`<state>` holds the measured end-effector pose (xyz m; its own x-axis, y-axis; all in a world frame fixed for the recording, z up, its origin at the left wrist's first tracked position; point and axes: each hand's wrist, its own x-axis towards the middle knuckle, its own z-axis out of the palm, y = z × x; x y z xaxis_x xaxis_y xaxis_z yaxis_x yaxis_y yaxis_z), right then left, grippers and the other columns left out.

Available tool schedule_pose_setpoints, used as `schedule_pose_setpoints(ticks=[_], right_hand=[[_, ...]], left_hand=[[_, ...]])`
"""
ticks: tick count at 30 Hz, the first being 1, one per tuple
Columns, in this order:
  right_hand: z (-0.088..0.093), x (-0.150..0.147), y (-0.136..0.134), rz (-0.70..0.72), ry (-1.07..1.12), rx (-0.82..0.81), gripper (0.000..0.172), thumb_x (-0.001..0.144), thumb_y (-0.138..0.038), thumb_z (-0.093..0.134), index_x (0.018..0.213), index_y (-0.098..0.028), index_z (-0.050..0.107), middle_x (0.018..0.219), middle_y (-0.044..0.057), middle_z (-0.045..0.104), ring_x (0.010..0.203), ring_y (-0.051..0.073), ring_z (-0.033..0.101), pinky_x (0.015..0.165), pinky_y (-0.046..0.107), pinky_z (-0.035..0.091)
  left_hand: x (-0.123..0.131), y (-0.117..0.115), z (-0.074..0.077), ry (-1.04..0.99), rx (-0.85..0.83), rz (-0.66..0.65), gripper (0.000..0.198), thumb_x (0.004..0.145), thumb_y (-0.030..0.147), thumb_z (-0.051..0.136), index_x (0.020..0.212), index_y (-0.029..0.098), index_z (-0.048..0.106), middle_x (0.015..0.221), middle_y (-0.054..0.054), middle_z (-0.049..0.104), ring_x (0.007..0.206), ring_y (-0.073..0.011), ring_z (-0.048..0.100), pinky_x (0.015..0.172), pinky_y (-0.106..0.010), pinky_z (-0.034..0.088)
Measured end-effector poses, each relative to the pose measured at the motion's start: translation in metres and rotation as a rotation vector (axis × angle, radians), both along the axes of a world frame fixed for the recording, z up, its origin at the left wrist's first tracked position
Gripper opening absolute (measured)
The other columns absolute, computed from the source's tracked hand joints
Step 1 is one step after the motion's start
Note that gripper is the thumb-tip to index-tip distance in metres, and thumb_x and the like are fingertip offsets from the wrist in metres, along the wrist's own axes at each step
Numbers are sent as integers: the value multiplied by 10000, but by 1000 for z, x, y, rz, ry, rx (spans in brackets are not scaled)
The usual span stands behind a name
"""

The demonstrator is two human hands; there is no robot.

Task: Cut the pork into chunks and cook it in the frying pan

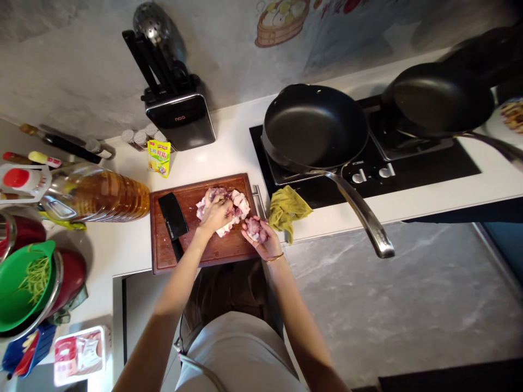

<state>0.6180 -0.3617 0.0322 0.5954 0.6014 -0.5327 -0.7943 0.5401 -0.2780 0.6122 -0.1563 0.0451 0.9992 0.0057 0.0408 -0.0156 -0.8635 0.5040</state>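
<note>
A pile of raw meat pieces, pink with pale fat or skin, lies on the right part of a wooden cutting board. My left hand reaches into this pile with its fingers curled down on the meat; the fingertips are partly hidden. Beside the board's right edge, my right hand is cupped palm up around a clump of raw meat. A bracelet circles that wrist. On the left part of the board rests a black cleaver, its handle toward me and partly under my left forearm.
A frying pan sits on the cooktop, its handle jutting past the counter edge; another pan stands farther right. A yellow-green cloth lies near my right hand. Left are an oil bottle and green colander; behind, a knife block.
</note>
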Motion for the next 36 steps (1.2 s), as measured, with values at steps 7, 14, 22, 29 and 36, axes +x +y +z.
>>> schedule_pose_setpoints(ticks=[7,14,22,29,36], right_hand=[[0,2,8,32,-6,8,167,811,-311,607,968,-257,630,1015,4,704,988,176,639,940,386,467],[3,3,10,66,20,31,239,819,-443,589,964,-259,636,1014,7,706,991,200,642,970,428,449],[9,7,12,74,41,38,261,833,-453,556,978,-255,646,1025,8,709,1003,205,642,981,432,451],[8,4,10,70,56,20,242,814,-403,600,978,-232,649,1001,27,716,1010,201,645,980,414,452],[12,4,14,101,48,-10,219,830,-411,578,964,-252,644,1005,6,715,1013,194,649,987,412,459]], left_hand=[[-2,14,6,2,-397,266,281,717,280,644,995,239,645,931,-26,686,1012,-240,591,1106,-497,203],[-10,21,17,-104,-1402,598,208,790,381,632,905,209,611,906,-32,674,890,-163,644,909,-375,488],[-30,27,12,-86,-1218,650,277,773,402,670,979,220,637,948,-26,682,880,-164,650,883,-369,511],[-38,33,10,-32,-397,326,270,849,322,560,1084,238,662,1157,-59,655,1104,-222,574,1000,-375,412],[23,54,-13,233,-56,516,385,789,417,591,1085,179,652,1145,-141,650,1131,-311,544,978,-440,380]])
